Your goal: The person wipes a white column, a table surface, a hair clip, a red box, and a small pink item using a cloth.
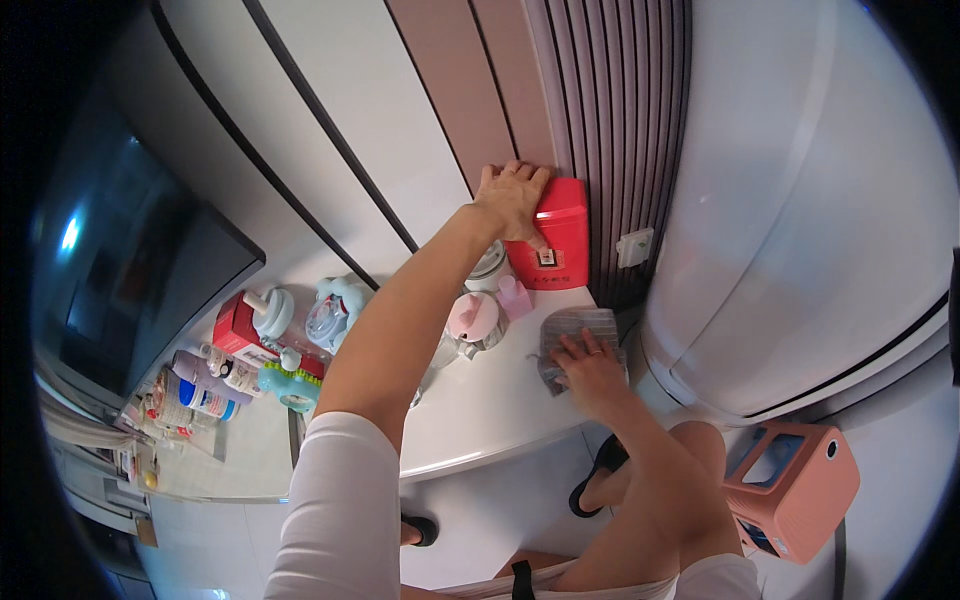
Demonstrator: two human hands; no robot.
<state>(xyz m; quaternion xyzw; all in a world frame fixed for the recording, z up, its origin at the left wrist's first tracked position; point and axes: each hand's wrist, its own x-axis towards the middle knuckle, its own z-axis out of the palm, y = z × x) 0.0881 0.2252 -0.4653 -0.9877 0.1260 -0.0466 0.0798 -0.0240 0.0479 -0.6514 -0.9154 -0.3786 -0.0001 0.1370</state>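
Note:
My left hand [515, 201] rests with spread fingers on the top left edge and front of a red box [564, 225], which stands upright against the wall panels. My right hand [592, 371] presses a grey striped cloth [576, 324] flat on the right end of the white cabinet top [480, 420]. Left of the cloth, a pink-lidded jar [475, 318], a small pink container [514, 298] and a white lidded canister [489, 270] stand close together by the red box. My left forearm hides part of the cabinet top.
Bottles, a light-blue lidded cup [274, 311] and a teal toy clock [291, 387] crowd the left part of the cabinet, below a television [142, 247]. A wall socket [634, 248] and a tall white rounded appliance [787, 210] are at the right. A salmon-coloured plastic unit [806, 487] stands on the floor.

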